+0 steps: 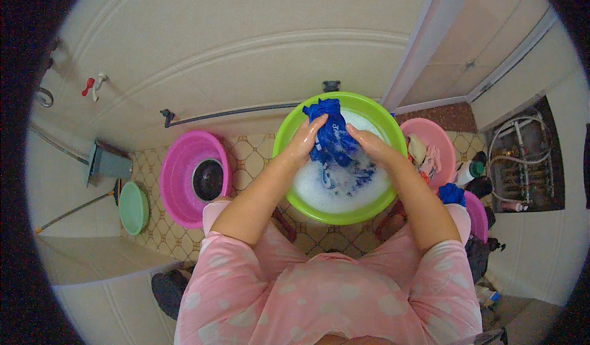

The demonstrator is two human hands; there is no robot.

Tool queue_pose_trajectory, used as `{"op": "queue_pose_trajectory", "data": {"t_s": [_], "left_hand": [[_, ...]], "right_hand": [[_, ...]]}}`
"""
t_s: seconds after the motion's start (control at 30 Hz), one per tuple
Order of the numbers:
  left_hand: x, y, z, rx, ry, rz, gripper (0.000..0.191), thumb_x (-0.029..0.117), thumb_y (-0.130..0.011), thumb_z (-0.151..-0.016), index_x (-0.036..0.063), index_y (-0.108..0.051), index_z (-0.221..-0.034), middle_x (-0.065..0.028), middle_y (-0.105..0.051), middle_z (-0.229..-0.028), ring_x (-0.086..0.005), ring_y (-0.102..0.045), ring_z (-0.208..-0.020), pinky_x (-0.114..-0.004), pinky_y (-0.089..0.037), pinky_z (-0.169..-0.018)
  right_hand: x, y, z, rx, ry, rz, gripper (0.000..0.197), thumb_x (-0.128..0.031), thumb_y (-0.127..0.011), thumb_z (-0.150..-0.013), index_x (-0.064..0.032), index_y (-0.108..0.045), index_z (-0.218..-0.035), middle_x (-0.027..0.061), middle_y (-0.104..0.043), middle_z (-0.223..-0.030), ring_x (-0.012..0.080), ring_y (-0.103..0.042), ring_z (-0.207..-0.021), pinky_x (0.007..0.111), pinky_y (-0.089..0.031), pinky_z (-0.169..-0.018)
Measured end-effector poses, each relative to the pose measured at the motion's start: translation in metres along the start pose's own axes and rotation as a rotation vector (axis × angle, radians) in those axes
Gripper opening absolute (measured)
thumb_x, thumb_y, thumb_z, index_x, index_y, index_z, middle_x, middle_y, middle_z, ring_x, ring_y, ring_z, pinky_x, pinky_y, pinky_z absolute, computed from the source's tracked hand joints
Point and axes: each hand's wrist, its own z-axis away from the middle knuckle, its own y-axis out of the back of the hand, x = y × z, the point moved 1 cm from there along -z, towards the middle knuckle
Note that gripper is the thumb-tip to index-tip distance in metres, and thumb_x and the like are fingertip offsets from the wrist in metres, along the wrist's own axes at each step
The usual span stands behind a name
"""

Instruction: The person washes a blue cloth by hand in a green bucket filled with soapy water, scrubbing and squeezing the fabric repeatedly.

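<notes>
Both of my hands hold a wet, bunched blue cloth garment (329, 133) with white lettering over a lime-green plastic basin (400, 128). My left hand (305, 137) grips its left side, thumb on top. On its right side is my right hand (368, 141), the thumb pressed to the fabric and the fingers hidden beneath. The garment's lower end hangs into white soapy water (313, 188). Dark, patterned fabric (362, 176) shows partly through the suds below it.
A magenta basin (173, 179) holding a dark round object (208, 180) is at left, beyond it a green basin (133, 209). At right, a pink basin (442, 137) holds clothes, near a white bottle (469, 172) and blue cloth (451, 194). A pipe (230, 114) runs along the wall.
</notes>
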Motion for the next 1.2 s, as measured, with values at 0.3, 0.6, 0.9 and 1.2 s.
{"op": "queue_pose_trajectory", "data": {"t_s": [0.3, 0.6, 0.9, 1.2], "left_hand": [[-0.018, 0.033, -0.015, -0.070, -0.081, -0.229, 0.045, 0.015, -0.067, -0.070, 0.0056, -0.048, -0.110, -0.0072, -0.057, -0.097, -0.0174, -0.056, -0.086, -0.031, -0.045, -0.077], [0.003, 0.024, -0.005, -0.387, -0.217, -0.988, 0.039, 0.016, -0.067, -0.069, 0.0096, -0.055, -0.105, -0.0060, -0.055, -0.096, -0.0177, -0.052, -0.093, -0.030, -0.040, -0.083], [0.005, 0.014, -0.001, -0.359, -0.153, -1.118, 0.033, 0.022, -0.063, -0.072, 0.0052, -0.053, -0.099, -0.0060, -0.053, -0.086, -0.0179, -0.051, -0.083, -0.030, -0.040, -0.076], [0.000, 0.046, -0.034, 0.212, -0.260, -0.550, 0.020, 0.021, -0.055, -0.080, 0.0077, -0.051, -0.096, -0.0046, -0.054, -0.083, -0.0133, -0.051, -0.077, -0.026, -0.042, -0.069]], "right_hand": [[-0.006, 0.031, -0.004, 0.020, 0.186, -0.219, 0.013, -0.020, -0.060, -0.081, -0.0088, -0.053, -0.082, -0.0020, -0.055, -0.075, 0.0062, -0.051, -0.066, 0.021, -0.042, -0.060], [-0.014, 0.039, 0.004, -0.026, 0.241, -0.181, 0.013, -0.022, -0.061, -0.079, -0.0098, -0.056, -0.080, -0.0025, -0.055, -0.075, 0.0063, -0.050, -0.069, 0.021, -0.040, -0.063], [-0.011, 0.037, 0.004, -0.048, 0.312, -0.058, 0.017, -0.020, -0.061, -0.079, -0.0065, -0.056, -0.088, -0.0007, -0.057, -0.078, 0.0075, -0.052, -0.072, 0.022, -0.043, -0.064], [0.023, 0.035, -0.030, -0.046, 0.149, 0.289, 0.045, -0.031, -0.059, -0.079, -0.0034, -0.050, -0.114, 0.0108, -0.057, -0.104, 0.0189, -0.054, -0.090, 0.032, -0.042, -0.081]]}}
